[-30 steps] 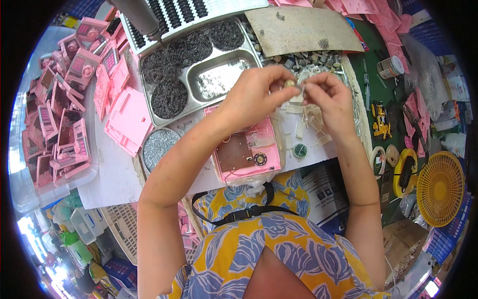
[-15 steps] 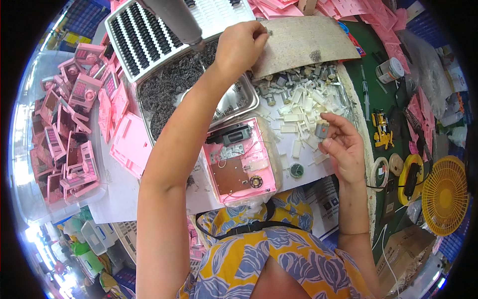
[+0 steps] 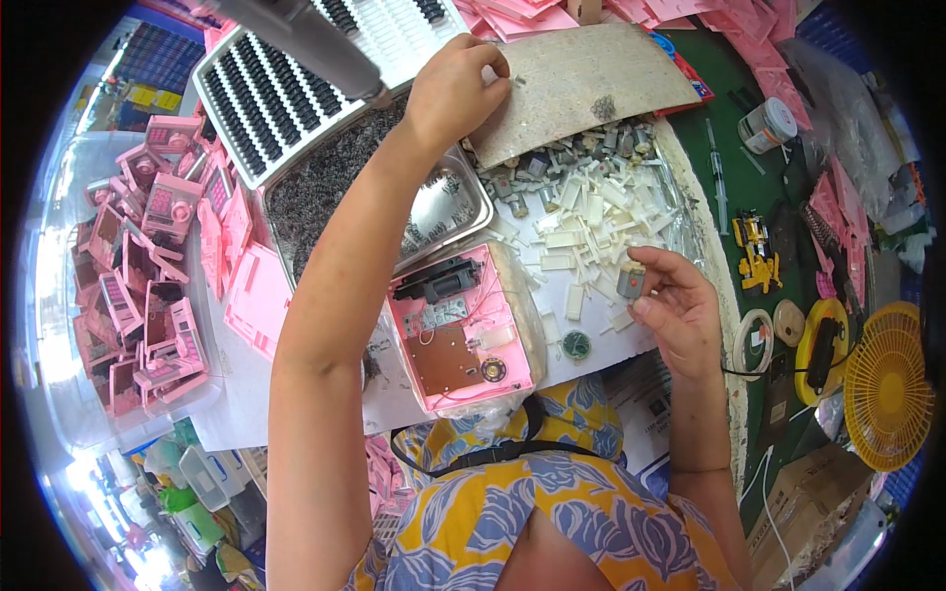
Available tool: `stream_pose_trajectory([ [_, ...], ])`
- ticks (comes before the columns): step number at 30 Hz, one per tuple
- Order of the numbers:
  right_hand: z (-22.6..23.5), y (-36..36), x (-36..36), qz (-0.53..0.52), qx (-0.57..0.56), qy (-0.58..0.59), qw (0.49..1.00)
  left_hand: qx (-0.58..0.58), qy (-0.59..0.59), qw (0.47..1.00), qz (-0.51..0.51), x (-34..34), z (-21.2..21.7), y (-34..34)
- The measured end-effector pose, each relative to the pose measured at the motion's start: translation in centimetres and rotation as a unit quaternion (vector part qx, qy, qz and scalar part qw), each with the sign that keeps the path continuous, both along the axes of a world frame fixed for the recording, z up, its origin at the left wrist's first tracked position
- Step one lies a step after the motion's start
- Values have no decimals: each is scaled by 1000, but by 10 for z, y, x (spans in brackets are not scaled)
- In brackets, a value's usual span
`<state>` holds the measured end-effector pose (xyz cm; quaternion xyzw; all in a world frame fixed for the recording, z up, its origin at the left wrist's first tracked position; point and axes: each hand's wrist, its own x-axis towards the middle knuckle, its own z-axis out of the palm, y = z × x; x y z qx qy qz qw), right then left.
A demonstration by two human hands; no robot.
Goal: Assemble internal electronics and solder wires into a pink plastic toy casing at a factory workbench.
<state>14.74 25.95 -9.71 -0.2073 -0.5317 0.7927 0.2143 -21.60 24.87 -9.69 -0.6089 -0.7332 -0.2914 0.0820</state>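
My left hand (image 3: 455,91) reaches far forward to the left edge of a brown board (image 3: 581,84). Its fingers are curled together, and whatever they may hold is too small to make out. My right hand (image 3: 680,310) pinches a small grey motor (image 3: 631,285) between thumb and fingers. This motor is held just above a heap of white plastic pieces (image 3: 581,222). Between my arms lies an opened pink case (image 3: 507,340) with a brown panel, a round speaker and thin wires. Beneath my left forearm is a metal tray (image 3: 455,202) of small dark springs.
A white rack (image 3: 241,128) with rows of black pieces stands behind the tray, under a grey pole-like tool (image 3: 325,49). Pink cases fill a clear bin (image 3: 74,374) at left. More grey motors (image 3: 552,163) lie by the board. A yellow fan (image 3: 889,384) stands at right.
The view has shifted slightly. My left hand stays closed by the board's edge, and my right hand keeps the motor pinched, turned a little.
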Motion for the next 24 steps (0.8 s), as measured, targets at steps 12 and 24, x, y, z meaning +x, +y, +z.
stream_pose_trajectory([
  [12,-1,0,-9,20,-49,20,998,-56,14,998,33,13,15,-6],
  [24,1,-6,16,35,63,-60,996,-118,67,989,62,58,29,-4],
])
